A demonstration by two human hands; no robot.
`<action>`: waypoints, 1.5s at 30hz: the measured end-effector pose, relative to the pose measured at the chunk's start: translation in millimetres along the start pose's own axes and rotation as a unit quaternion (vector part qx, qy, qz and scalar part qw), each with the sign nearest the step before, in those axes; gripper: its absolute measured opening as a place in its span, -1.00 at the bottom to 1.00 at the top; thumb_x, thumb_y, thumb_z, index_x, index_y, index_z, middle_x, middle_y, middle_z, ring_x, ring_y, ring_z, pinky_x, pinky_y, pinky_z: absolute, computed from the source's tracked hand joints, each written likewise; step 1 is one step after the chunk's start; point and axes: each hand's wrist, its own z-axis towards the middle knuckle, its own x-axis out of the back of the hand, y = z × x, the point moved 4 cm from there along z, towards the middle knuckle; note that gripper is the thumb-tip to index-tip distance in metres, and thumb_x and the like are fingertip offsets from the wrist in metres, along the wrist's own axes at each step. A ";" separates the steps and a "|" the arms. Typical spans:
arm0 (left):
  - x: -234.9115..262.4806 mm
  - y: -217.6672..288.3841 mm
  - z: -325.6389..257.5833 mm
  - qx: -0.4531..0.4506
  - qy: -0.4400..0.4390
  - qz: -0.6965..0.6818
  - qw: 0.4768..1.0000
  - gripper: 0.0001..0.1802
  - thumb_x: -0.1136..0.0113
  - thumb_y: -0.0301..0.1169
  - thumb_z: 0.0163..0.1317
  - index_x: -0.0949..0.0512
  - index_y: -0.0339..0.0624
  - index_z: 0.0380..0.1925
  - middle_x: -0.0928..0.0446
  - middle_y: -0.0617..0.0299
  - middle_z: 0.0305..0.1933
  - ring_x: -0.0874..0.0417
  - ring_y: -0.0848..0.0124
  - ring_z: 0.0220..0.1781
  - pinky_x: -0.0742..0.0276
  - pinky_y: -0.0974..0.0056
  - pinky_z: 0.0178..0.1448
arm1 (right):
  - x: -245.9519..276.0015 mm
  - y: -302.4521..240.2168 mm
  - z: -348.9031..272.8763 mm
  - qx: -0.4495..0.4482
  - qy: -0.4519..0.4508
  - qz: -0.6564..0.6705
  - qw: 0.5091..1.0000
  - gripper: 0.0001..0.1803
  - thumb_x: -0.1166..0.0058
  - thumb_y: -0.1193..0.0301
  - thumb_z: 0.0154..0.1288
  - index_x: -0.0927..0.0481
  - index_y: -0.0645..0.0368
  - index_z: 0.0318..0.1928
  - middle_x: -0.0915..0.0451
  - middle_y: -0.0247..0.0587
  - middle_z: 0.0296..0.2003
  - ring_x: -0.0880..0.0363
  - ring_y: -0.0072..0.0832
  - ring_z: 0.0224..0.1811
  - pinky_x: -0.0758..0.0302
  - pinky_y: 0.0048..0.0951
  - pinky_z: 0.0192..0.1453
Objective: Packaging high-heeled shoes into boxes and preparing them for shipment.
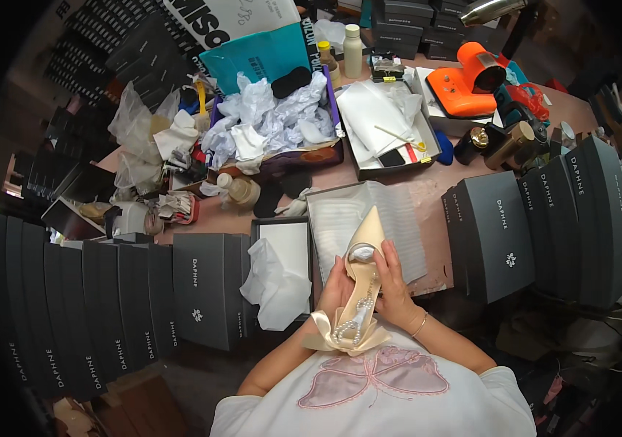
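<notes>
A cream pointed-toe shoe (363, 251) with a satin bow and pearl strap (351, 329) is held close to my body, toe pointing away from me. My left hand (336, 289) grips its left side near the middle. My right hand (392, 285) wraps the right side, fingers up along the opening. Under the toe lies a sheet of white foam wrap (404, 227) on the table. To the left stands an open dark shoe box (285, 234) with white tissue paper (274, 284) spilling out.
Dark closed shoe boxes stand in rows at left (107, 306) and right (504, 237). Behind are a purple box of crumpled tissue (271, 120), a grey tray with white cloth (384, 120), an orange device (464, 84), bottles (353, 51) and plastic bags (136, 124).
</notes>
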 end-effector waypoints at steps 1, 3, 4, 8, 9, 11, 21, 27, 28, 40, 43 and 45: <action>6.0 2.0 -0.4 -0.008 0.009 -0.006 1.000 -0.37 0.31 0.05 0.46 -0.18 -0.19 0.31 -0.34 0.10 0.28 -0.39 0.31 0.30 -0.29 0.19 0.38 | -2.3 -2.1 0.1 0.032 -0.004 -0.022 0.999 -0.03 -0.28 0.64 -0.12 -0.12 0.18 0.37 0.02 0.19 0.38 0.09 0.20 0.45 -0.06 0.03 0.46; 19.2 3.4 1.2 -0.023 0.025 -0.016 0.999 -0.37 0.29 0.04 0.46 -0.17 -0.19 0.31 -0.34 0.09 0.30 -0.40 0.28 0.29 -0.31 0.17 0.37 | -5.3 -7.2 1.6 0.095 -0.009 -0.065 0.993 -0.02 -0.28 0.64 -0.11 -0.09 0.17 0.38 0.03 0.21 0.38 0.07 0.21 0.45 -0.06 0.04 0.46; 18.4 7.5 3.2 -0.038 0.013 -0.007 0.999 -0.38 0.27 0.04 0.45 -0.18 -0.18 0.31 -0.33 0.10 0.30 -0.38 0.29 0.31 -0.29 0.18 0.38 | -4.5 -10.4 5.4 0.107 0.008 -0.061 0.992 -0.03 -0.27 0.64 -0.10 -0.10 0.17 0.37 0.03 0.22 0.38 0.05 0.20 0.44 -0.07 0.04 0.45; -8.1 38.1 1.0 -0.066 -0.048 0.040 0.996 -0.30 0.23 0.12 0.41 -0.15 -0.20 0.32 -0.36 0.08 0.25 -0.48 0.26 0.20 -0.45 0.14 0.24 | 11.3 -28.0 19.7 0.112 0.056 -0.032 0.992 -0.12 -0.25 0.64 -0.06 -0.18 0.19 0.33 -0.02 0.21 0.37 -0.03 0.17 0.42 -0.15 0.01 0.41; -12.8 46.5 1.8 -0.085 -0.071 0.056 0.992 -0.28 0.21 0.13 0.40 -0.14 -0.18 0.33 -0.37 0.07 0.24 -0.50 0.26 0.18 -0.48 0.12 0.21 | 15.5 -32.1 17.3 0.103 0.037 -0.015 0.994 -0.14 -0.24 0.64 -0.05 -0.19 0.20 0.32 -0.04 0.21 0.36 -0.07 0.15 0.41 -0.16 0.00 0.41; -22.3 63.6 0.0 -0.113 -0.091 0.086 0.986 -0.27 0.17 0.13 0.38 -0.12 -0.15 0.34 -0.38 0.07 0.21 -0.51 0.26 0.16 -0.51 0.09 0.18 | 27.7 -32.0 4.8 0.085 0.000 0.015 0.996 -0.17 -0.21 0.64 -0.03 -0.20 0.21 0.32 -0.08 0.20 0.35 -0.14 0.12 0.38 -0.19 -0.02 0.39; 26.5 12.8 41.1 -0.215 0.112 -0.052 0.969 -0.34 0.19 0.16 0.38 -0.38 -0.25 0.06 -0.53 0.13 -0.06 -0.57 0.35 -0.10 -0.50 0.30 -0.04 | 26.4 -57.6 3.6 -0.023 -0.090 0.077 0.993 -0.23 -0.51 0.31 -0.19 -0.46 0.20 0.10 -0.26 0.22 0.25 -0.36 0.04 0.25 -0.37 -0.16 0.27; 80.9 116.0 -17.3 -0.284 0.285 0.727 0.557 -0.34 -0.27 -0.14 0.17 -0.36 -0.27 0.19 -0.55 -0.10 -0.07 -0.61 0.11 -0.07 -0.53 0.12 -0.07 | 62.2 -14.9 -25.0 -0.100 -0.067 0.114 0.986 -0.48 -0.46 0.42 -0.25 -0.62 0.19 -0.14 -0.46 0.11 0.09 -0.54 -0.11 0.08 -0.49 -0.24 0.14; 85.7 147.3 -32.9 -0.173 0.346 0.763 0.517 -0.35 -0.26 -0.09 0.17 -0.37 -0.28 0.13 -0.59 -0.13 -0.19 -0.64 -0.01 -0.15 -0.54 0.02 -0.17 | 67.6 -14.6 -26.9 -0.081 -0.067 0.075 0.992 -0.48 -0.46 0.42 -0.25 -0.63 0.19 -0.14 -0.47 0.10 0.09 -0.54 -0.11 0.08 -0.49 -0.24 0.13; 33.3 185.6 -62.6 -0.317 0.230 0.736 0.552 -0.77 -0.02 -0.38 0.31 -0.53 -0.37 -0.31 -0.51 -0.01 -0.52 -0.55 0.10 -0.49 -0.44 0.18 -0.35 | 50.9 -21.3 -15.1 0.025 -0.028 0.013 0.999 -0.47 -0.46 0.47 -0.29 -0.62 0.20 -0.16 -0.42 0.09 0.13 -0.43 0.02 0.18 -0.42 -0.20 0.22; 2.2 186.3 -40.6 -0.307 0.210 0.722 0.583 -0.71 -0.05 -0.31 0.32 -0.55 -0.36 -0.41 -0.48 -0.05 -0.49 -0.51 0.06 -0.48 -0.41 0.11 -0.34 | 66.6 -25.0 -4.4 -0.049 -0.028 0.208 0.977 -0.52 -0.49 0.41 -0.18 -0.63 0.21 -0.16 -0.44 0.10 0.12 -0.51 -0.09 0.12 -0.44 -0.22 0.20; 14.6 179.1 -23.5 -0.356 0.227 0.721 0.549 -0.71 -0.11 -0.32 0.29 -0.56 -0.35 -0.48 -0.48 -0.03 -0.49 -0.51 0.06 -0.50 -0.39 0.11 -0.38 | 84.4 -30.1 -4.0 -0.109 -0.037 0.420 0.900 -0.52 -0.49 0.38 -0.17 -0.64 0.22 -0.16 -0.46 0.10 0.10 -0.54 -0.11 0.08 -0.48 -0.25 0.15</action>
